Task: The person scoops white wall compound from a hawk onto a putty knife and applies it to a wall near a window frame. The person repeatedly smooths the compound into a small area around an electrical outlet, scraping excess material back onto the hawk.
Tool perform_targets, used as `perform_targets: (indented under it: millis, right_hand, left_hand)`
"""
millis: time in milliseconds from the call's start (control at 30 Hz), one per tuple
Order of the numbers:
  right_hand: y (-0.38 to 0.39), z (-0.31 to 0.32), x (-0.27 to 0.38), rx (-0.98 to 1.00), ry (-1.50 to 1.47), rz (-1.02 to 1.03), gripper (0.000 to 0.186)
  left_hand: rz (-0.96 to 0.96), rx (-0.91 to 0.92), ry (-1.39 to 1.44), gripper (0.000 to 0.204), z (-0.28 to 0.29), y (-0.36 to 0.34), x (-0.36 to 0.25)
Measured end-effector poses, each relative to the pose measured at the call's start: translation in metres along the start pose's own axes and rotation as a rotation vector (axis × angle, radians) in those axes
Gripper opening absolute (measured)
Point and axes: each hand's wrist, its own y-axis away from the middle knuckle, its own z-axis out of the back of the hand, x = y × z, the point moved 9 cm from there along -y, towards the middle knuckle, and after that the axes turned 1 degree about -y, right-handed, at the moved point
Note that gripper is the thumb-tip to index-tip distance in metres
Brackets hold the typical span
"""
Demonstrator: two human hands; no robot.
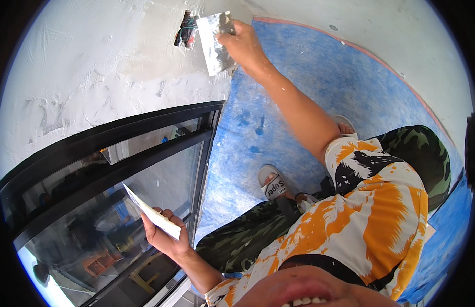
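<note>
My right hand reaches up to the plastered wall, closed on a wide metal putty knife. Grey and white smears mark its blade, and its handle is hidden by the hand. Just left of the blade, a rough socket hole with loose wires opens in the wall. Lower down, in front of the dark-framed window, my left hand is closed around a thin, flat plate coated in white. This plate is seen nearly edge-on, so I cannot tell whether it is a second putty knife or a small board.
A black-framed glass window runs below the plaster at left, reflecting a room. Blue protective sheeting covers the floor, bordered by a pale wall on the right. My feet in grey sandals stand on the sheeting.
</note>
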Motion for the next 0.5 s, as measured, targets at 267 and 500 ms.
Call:
perform_targets:
  millis: [267,500]
  right_hand:
    - [0.158,-0.049,0.110,0.492,0.097,0.964,0.028]
    - [0.152,-0.055,0.082,0.539,0.351,0.779,0.025]
  left_hand:
    - [0.177,-0.032,0.123,0.033,-0.006,-0.031,0.024]
    - [0.218,0.236,0.289,0.033,-0.030,-0.028,0.006]
